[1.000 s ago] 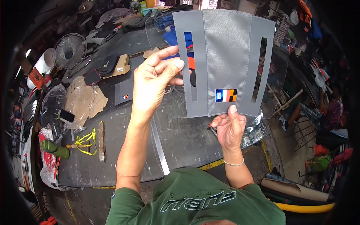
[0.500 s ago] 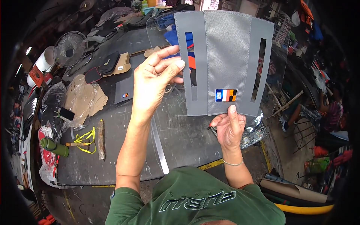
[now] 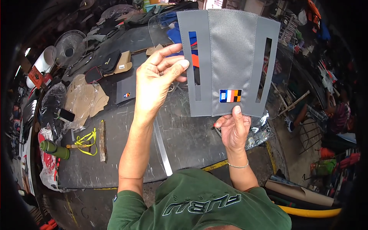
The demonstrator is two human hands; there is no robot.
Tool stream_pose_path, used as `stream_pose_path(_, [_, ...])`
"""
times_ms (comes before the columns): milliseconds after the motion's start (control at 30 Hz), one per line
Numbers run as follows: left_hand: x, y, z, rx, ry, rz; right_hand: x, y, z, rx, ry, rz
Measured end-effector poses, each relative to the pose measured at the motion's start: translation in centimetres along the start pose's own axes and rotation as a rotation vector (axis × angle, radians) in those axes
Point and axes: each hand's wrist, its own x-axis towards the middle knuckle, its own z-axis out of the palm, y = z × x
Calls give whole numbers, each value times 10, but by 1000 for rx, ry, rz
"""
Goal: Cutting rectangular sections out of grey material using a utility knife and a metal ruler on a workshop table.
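Note:
A stitched grey leather-like panel (image 3: 232,50) is held up in front of me, upright, with a long slot near each side. A small rectangular badge (image 3: 230,96) in blue, white, orange and black sits low on its middle strip. Clear plastic (image 3: 285,50) shows beyond the panel's sides. My left hand (image 3: 159,76) pinches at the panel's left edge, thumb in front and fingers partly hidden. My right hand (image 3: 235,128) grips the bottom edge below the badge, its thumb on the front face and the other fingers curled beneath.
Below lies a dark, scratched worktable (image 3: 126,153) with a metal strip (image 3: 162,149). To the left are a green bottle (image 3: 55,149), yellow cord (image 3: 88,142), a wooden stick (image 3: 102,141), a phone (image 3: 66,115) and brown paper (image 3: 92,97). Farther back stand a fan (image 3: 69,50) and an opened carton (image 3: 123,63).
The panel and both hands have shifted very slightly upward in view. Both hands keep the same hold.

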Motion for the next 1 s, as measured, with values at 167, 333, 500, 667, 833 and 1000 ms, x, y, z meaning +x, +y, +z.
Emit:
stream_pose_path(167, [-1, -4, -2, -12, 1, -14, -1, 1, 0, -8, -2, 8])
stream_pose_path(333, [1, -8, 0, 2, 8, -22, -3, -2, 0, -11, 27, -2])
stream_pose_path(500, [1, -13, -3, -6, 25, -30, -2, 3, 2, -23, 80, 21])
stream_pose_path(667, [1, -17, -6, 30, 16, 0, -4, 8, -11, 27, 14, -9])
stream_pose_path(833, [1, -15, -5, -12, 6, -7, -4, 2, -2, -32, 24, 21])
stream_pose_path(1000, [-1, -13, -3, -8, -13, 7, -4, -1, 2, -51, 79, 32])
